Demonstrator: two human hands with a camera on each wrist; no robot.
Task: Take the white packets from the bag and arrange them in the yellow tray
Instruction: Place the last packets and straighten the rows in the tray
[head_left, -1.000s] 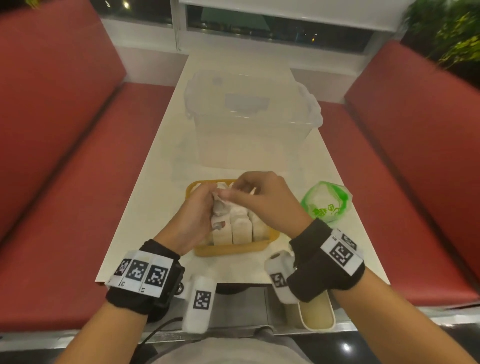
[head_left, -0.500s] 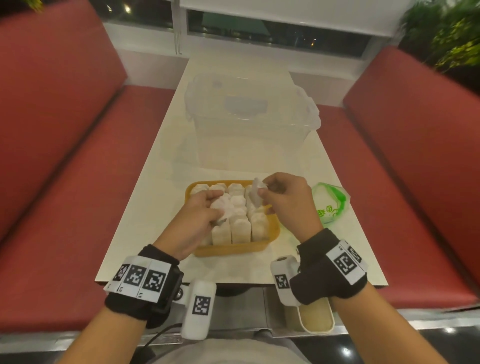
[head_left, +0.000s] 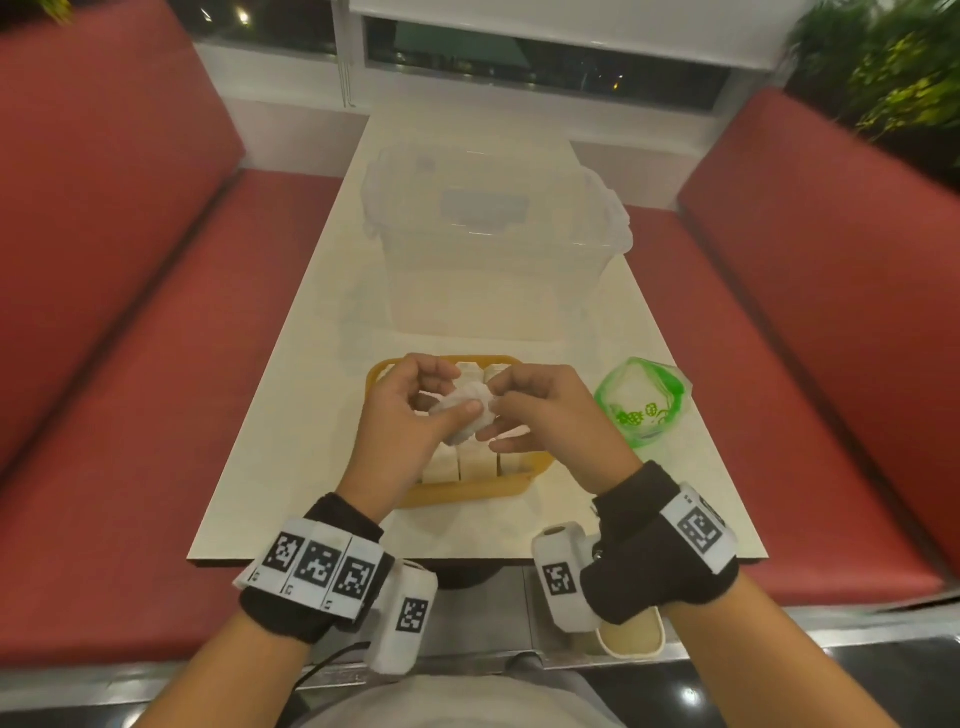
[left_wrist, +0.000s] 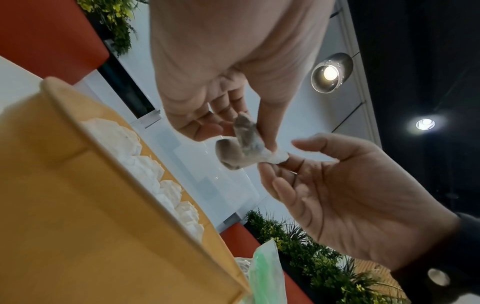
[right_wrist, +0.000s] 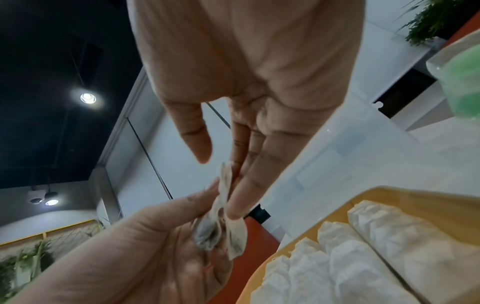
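Observation:
Over the yellow tray (head_left: 467, 499) my left hand (head_left: 444, 397) pinches small white packets (head_left: 475, 397) between thumb and fingers. The left wrist view shows them (left_wrist: 244, 144) bunched, greyish where filled. My right hand (head_left: 511, 410) meets them from the right. Its straight fingers (right_wrist: 241, 191) lie along one packet (right_wrist: 223, 195) and its thumb stands apart. Rows of white packets (head_left: 470, 462) stand upright in the tray (right_wrist: 415, 197). The green-and-clear bag (head_left: 644, 405) lies on the table to the right of the tray.
A large clear lidded container (head_left: 493, 249) stands behind the tray on the white table (head_left: 291, 415). Red benches (head_left: 130, 364) flank the table on both sides. The table's near edge runs just in front of the tray.
Half a second ago my hands were apart, the right one holding a packet up alone. Now they have come together above the tray's middle, around the packets in my left hand.

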